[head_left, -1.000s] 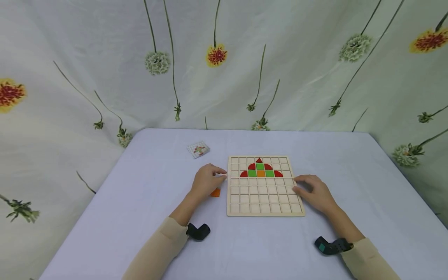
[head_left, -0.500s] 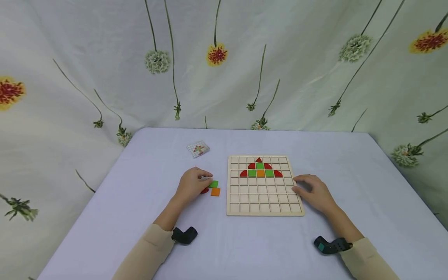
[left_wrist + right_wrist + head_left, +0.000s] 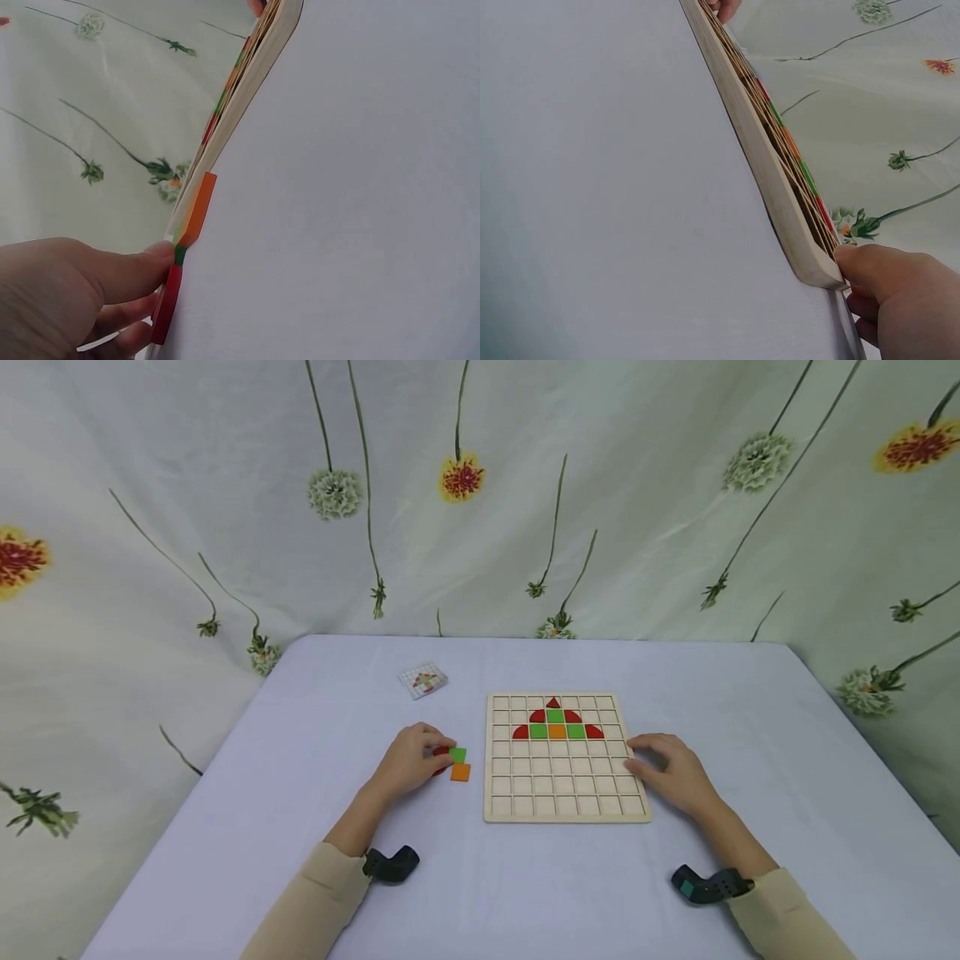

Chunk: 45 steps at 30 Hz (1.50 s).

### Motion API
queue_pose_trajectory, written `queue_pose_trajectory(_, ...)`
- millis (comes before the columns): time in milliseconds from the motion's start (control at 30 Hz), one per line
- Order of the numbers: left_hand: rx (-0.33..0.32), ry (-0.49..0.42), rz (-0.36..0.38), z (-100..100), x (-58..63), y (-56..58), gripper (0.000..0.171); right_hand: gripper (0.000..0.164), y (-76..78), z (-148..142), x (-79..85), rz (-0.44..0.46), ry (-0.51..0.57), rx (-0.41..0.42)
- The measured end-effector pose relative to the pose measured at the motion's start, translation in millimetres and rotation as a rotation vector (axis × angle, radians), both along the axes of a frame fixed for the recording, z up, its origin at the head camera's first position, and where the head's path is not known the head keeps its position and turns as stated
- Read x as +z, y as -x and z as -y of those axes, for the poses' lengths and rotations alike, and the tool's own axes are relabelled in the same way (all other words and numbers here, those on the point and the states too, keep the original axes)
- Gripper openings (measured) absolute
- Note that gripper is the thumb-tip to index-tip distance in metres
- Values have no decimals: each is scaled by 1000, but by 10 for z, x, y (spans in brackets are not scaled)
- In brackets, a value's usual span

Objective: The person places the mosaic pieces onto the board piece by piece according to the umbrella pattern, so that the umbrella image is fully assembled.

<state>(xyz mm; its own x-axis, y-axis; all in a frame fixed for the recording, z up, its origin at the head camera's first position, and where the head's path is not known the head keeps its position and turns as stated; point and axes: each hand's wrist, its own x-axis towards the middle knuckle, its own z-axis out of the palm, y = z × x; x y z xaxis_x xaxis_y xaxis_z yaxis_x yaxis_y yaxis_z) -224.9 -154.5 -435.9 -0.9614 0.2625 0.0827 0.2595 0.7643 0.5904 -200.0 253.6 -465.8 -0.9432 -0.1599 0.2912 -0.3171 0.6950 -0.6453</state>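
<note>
Left of the board, my left hand curves its thumb and fingers around a red piece; part of the piece shows between them in the head view. A green square tile and an orange square tile lie beside the fingertips. The wooden grid board carries a pattern of red, green and orange pieces in its upper rows: a red triangle on top, red quarter-rounds at the sides, green squares and an orange square. My right hand rests thumb and forefinger against the board's right edge.
A small picture card with a similar pattern lies behind the left hand on the white-covered table. Behind the table hangs a flowered cloth. Each wrist wears a black strap device.
The left hand has moved from the board's left edge back to the loose pieces, uncovering the green tile, and its fingers have come around a red piece. The right hand stays put.
</note>
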Motion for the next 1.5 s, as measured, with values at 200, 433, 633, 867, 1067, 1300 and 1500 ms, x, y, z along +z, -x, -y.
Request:
queue_pose_trajectory(200,-18,-41,-42,-1,-28,7,17,31,-17,-5,13,-14,-3,-1)
queue_pose_trajectory(433,37,-107,-6,-12,-35,14,11,32,-25,-10,21,-14,-1,-4)
queue_pose_trajectory(633,52,-164,28,-17,-23,26,5,32,-21,-20,38,5,4,0)
queue_pose_trajectory(867,35,-197,26,-122,96,56,5,32,-22,-11,50,12,5,0)
queue_pose_trajectory(1067,10,-205,21,-319,133,106,4,31,-17,-10,53,1,11,4)
queue_pose_trajectory(1300,-53,-235,22,-556,130,127,4,31,-5,-7,34,2,10,4)
queue_pose_trajectory(1500,-117,-244,-12,-705,132,143,6,32,4,-14,23,5,12,4)
